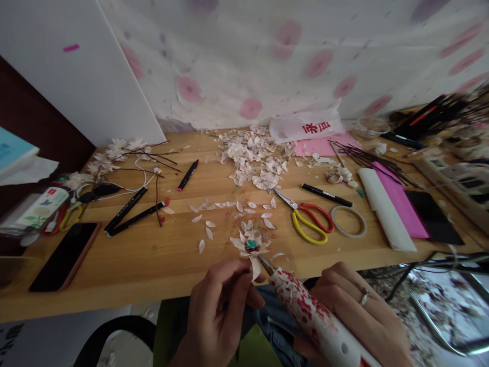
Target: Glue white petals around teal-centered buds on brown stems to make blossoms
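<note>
My left hand [219, 311] pinches a small paper flower [251, 246] with white petals and a teal centre, held just above the table's front edge. My right hand [362, 311] is wrapped around a glue gun [309, 316] covered in red-and-white floral paper. Its metal nozzle touches the flower's underside beside a hanging petal. Loose white petals [229, 211] lie on the wooden table [153, 255] just beyond the flower.
A big petal heap [255, 158] sits mid-table. Red-and-yellow scissors [307, 216], a tape ring [348, 220], black markers [132, 211], a phone [64, 255], pink and white sheets [397, 201], dark wire stems [374, 160] and finished flowers [114, 153] surround the work spot.
</note>
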